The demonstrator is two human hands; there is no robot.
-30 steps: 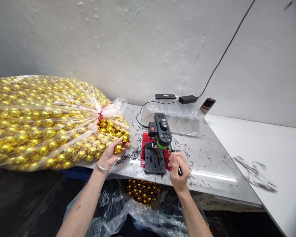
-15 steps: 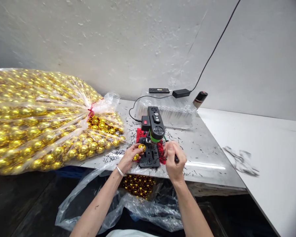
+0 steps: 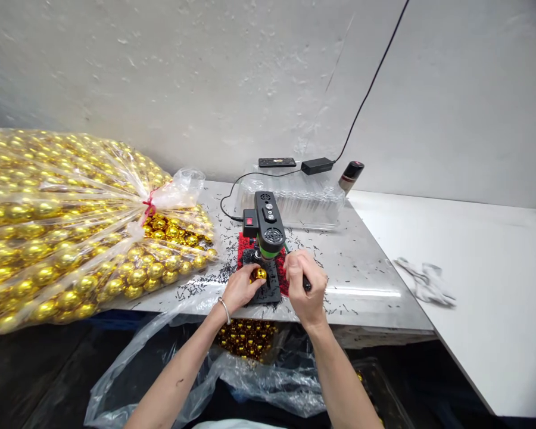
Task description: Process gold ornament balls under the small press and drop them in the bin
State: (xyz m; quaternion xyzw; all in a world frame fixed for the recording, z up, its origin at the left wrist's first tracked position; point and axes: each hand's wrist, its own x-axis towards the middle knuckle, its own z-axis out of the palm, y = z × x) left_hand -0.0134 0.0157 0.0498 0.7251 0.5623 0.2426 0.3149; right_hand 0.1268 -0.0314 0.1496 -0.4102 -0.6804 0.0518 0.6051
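Note:
A small black bench machine (image 3: 270,219) with a green ring stands on a red mat (image 3: 244,243) at the table's middle. Over its slotted black base (image 3: 273,289), my left hand (image 3: 241,288) pinches a shiny gold ball (image 3: 259,274) just below the machine's head. My right hand (image 3: 304,286) is closed round the black handle (image 3: 307,284) of the machine's lever, on the right side. The ball's underside is hidden by my fingers.
A big clear bag of gold balls (image 3: 49,238) lies on the left. Behind the machine are a clear plastic tray (image 3: 295,205), a black adapter (image 3: 317,165) and a spray can (image 3: 351,177). Below the table edge hangs an open bag of gold balls (image 3: 248,339). Gloves (image 3: 426,284) lie right.
The view has shifted slightly. My left hand has turned and moved in over the base with a ball between its fingers; two balls showed there before. My right hand stays on the handle.

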